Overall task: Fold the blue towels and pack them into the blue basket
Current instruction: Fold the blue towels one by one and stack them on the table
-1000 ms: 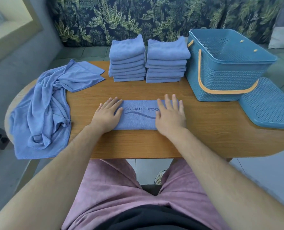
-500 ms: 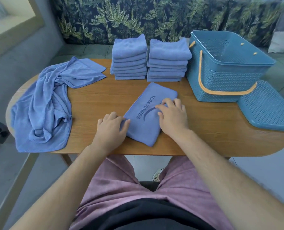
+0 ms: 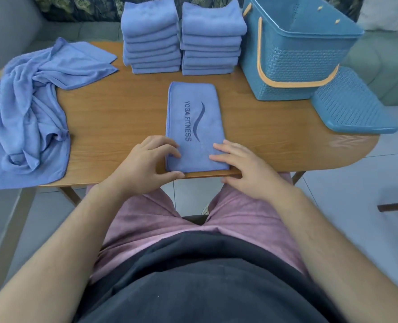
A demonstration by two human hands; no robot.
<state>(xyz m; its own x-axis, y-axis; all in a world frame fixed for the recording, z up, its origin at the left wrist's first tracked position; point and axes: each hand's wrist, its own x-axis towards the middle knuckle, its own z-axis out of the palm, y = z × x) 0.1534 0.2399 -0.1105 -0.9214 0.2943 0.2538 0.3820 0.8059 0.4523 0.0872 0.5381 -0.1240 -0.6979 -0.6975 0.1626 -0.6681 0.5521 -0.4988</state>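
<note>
Far left of the frame: a heap (image 3: 30, 108) of loose blue towels, crumpled, partly on the counter (image 3: 123, 117) and partly hanging over its left end and near edge. One flat corner of the heap spread toward upper centre, stopping short of the left stack (image 3: 150, 36).

Upper centre-left: that stack, folded blue towels piled squarely at the counter's far edge.

Lower centre, below it: the left hand (image 3: 146, 162). Fingers bent, tips resting on the near left edge of the towel (image 3: 193, 108), thumb stretched along the counter's near edge just under the towel's corner. Nothing plainly pinched.

Centre frame: the towel, folded into a long narrow rectangle and lying flat, long side running away from the person, near end at the counter's edge. "YOGA FITNESS" and a curved line printed on top.

Above the towel and apart from it: the right stack (image 3: 212, 38), just beside the left one and about as tall.

Lower centre-right: the right hand (image 3: 244, 169). Fingers nearly straight, laid on the towel's near right corner, thumb below the counter's edge, gripping nothing.

Upper right: the basket (image 3: 298, 57), upright on the counter just beside the right stack, orange handle (image 3: 259, 47) folded down along its side.

Right of the basket: the perforated lid (image 3: 349, 106), just beside it at the counter's right end.
</note>
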